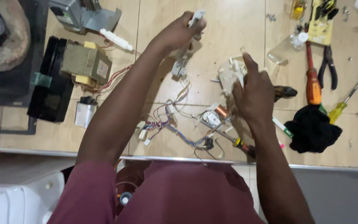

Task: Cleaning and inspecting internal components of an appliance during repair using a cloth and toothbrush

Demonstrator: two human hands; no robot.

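Head view: a slim white plastic part [196,18] is gripped in the closed left hand [179,33], raised above the worktop [228,25], with thin wires hanging from it toward a wire bundle [166,122]. A cream plastic bracket [231,74] is clasped by the right hand [253,93], forefinger pointing up. A small copper-wound motor [216,116] lies just below it. An orange-handled screwdriver [313,85], pliers [328,68] and a black cloth [311,128] are seen further right.
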